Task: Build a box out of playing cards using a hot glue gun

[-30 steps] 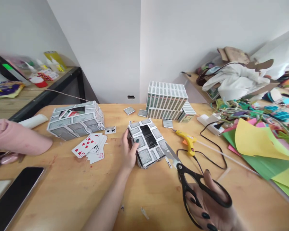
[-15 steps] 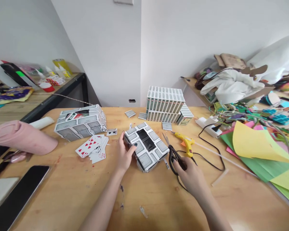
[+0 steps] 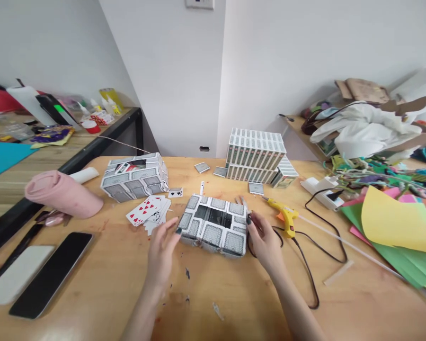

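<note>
A box covered with grey-backed playing cards [image 3: 213, 237] sits in front of me on the table, with a dark rectangular opening in its top. My left hand [image 3: 163, 248] has its thumb and fingertips at the box's left end. At the opposite end, my right hand [image 3: 266, 239] grips the right edge, its far fingers partly hidden. Scissors [image 3: 243, 202] lie behind and under that hand; their blades show past the box and much of the handles is covered. A yellow glue gun [image 3: 287, 220] rests just right of my right hand.
A second card-covered box [image 3: 137, 182], loose playing cards [image 3: 147, 210] and a pink roll [image 3: 64, 194] are on the left, near a phone [image 3: 51, 274]. Stacked card packs [image 3: 255, 154] stand behind. A black cord [image 3: 314, 274] and coloured paper [image 3: 397, 227] lie right.
The box has turned so its long side faces me. My right hand has let go of the scissors' handles and moved to the box's right end. The view has shifted left.
</note>
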The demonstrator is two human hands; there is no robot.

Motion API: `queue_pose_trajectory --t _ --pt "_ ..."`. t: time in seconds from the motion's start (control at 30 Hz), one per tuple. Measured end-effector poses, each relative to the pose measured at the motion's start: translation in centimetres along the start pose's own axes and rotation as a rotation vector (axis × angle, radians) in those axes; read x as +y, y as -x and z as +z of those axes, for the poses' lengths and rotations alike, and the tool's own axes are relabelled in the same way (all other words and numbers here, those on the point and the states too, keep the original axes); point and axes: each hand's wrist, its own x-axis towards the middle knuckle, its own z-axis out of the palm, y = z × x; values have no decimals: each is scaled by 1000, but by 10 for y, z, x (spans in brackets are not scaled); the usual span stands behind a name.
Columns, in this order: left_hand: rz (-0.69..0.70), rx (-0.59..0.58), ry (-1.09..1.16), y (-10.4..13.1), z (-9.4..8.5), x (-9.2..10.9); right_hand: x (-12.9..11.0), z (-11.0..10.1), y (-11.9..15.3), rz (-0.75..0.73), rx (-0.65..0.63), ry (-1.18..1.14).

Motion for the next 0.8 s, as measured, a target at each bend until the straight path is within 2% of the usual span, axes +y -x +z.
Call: queue_pose_trajectory --t 0.07,0.1,0.23,0.33,0.6,0.7,0.8 --pt "-31 8 -7 -22 3 3 0 12 0 14 -38 -122" --pt "-48 -24 29 -33 6 5 0 16 0 17 -55 -154" --pt "-192 -278 137 -58 23 5 3 27 -4 49 -75 -195" --pt "-223 -344 126 -59 28 0 3 30 -6 61 -67 -230" --pt "-231 -353 152 -50 21 0 -1 27 -10 44 -108 -329" --pt "-234 -320 158 -47 22 2 -3 15 -8 22 -97 -219" --pt "-227 -324 181 -46 19 2 -2 -1 -3 2 32 39"
